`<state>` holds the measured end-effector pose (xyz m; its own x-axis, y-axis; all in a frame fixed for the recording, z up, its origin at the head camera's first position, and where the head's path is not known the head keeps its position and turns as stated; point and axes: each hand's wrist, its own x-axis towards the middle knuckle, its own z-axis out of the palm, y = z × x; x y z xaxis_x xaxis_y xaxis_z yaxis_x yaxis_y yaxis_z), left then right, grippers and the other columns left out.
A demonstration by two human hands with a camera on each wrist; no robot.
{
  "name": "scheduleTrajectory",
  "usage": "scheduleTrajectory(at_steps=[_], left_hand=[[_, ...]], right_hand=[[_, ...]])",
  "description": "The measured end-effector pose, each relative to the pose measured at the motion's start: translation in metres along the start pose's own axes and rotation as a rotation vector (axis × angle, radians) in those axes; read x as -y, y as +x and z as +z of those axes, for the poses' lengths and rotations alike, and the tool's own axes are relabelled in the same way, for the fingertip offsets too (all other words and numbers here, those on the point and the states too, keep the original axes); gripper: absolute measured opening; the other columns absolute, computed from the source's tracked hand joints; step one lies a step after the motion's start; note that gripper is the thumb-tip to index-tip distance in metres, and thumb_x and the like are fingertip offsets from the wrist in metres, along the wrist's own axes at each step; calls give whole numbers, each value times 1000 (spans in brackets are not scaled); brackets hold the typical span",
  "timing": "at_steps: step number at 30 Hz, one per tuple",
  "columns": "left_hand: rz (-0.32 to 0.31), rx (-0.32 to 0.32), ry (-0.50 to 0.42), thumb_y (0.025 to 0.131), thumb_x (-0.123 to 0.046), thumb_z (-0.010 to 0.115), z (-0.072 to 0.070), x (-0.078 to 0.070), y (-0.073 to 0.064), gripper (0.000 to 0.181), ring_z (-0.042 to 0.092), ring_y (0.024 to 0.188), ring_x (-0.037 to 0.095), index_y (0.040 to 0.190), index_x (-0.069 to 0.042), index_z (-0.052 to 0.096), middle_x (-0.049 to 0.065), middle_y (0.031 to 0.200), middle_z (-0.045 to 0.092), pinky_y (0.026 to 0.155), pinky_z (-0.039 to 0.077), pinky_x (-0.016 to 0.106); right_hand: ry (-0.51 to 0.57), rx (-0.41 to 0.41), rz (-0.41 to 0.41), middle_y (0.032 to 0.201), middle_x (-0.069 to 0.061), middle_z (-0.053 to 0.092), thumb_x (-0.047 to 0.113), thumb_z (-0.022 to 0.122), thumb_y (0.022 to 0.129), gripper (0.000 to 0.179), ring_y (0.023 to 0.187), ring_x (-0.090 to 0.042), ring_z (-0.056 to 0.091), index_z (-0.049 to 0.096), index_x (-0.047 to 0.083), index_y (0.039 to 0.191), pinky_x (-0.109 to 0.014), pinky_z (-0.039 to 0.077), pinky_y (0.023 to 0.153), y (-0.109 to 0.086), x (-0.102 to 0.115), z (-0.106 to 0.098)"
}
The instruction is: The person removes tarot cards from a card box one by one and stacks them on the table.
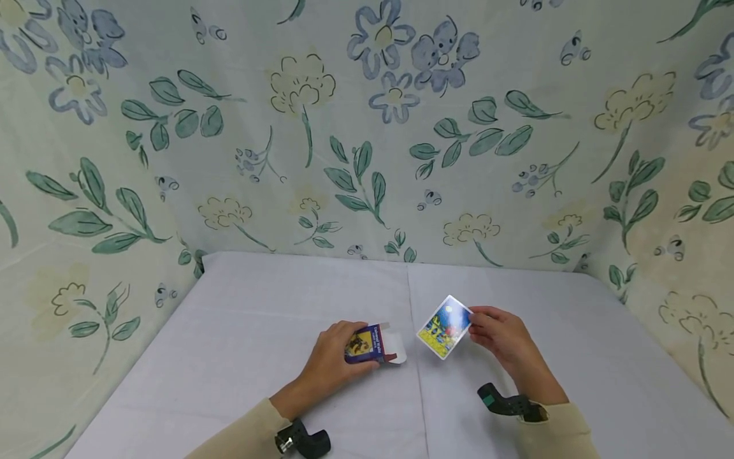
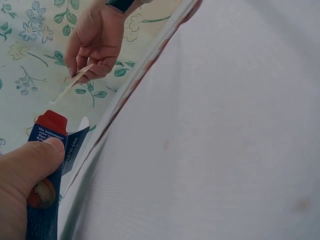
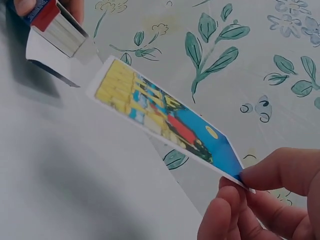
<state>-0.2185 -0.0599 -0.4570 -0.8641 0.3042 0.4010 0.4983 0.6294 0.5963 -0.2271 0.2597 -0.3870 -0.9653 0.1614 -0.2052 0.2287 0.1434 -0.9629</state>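
My left hand (image 1: 329,357) grips a dark blue card box (image 1: 375,342) with a yellow picture on its front. Its flaps stand open at the right end, and in the right wrist view a stack of cards (image 3: 62,31) shows inside the mouth. My right hand (image 1: 501,335) pinches one picture card (image 1: 444,326) by its corner between thumb and fingers. Blue sky, a yellow disc and yellow ground are printed on the card, inside a white border. Card and box are apart, both held above the table, the card to the right of the box.
A white cloth covers the table (image 1: 241,306), with a crease running down its middle. Floral fabric (image 1: 367,210) hangs behind it and along both sides. Each wrist carries a black camera mount, the left one (image 1: 302,440) and the right one (image 1: 507,403).
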Motion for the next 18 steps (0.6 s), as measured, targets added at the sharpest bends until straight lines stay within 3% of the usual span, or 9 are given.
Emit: scheduleTrajectory(at_steps=[11, 18], left_hand=[[6, -4, -11, 74, -52, 79, 1, 1, -1, 72, 52, 102, 10, 132, -15, 56, -5, 120, 60, 87, 42, 41], [14, 9, 0, 75, -56, 76, -1, 1, 0, 73, 52, 103, 9, 132, -15, 56, -5, 121, 59, 90, 41, 43]], right_hand=[[-5, -34, 79, 118, -14, 55, 27, 57, 98, 48, 96, -22, 56, 46, -2, 136, -23, 52, 79, 8, -10, -7], [-8, -48, 73, 117, -14, 56, 27, 57, 98, 49, 95, -21, 56, 47, -3, 135, -22, 52, 78, 13, -16, -8]])
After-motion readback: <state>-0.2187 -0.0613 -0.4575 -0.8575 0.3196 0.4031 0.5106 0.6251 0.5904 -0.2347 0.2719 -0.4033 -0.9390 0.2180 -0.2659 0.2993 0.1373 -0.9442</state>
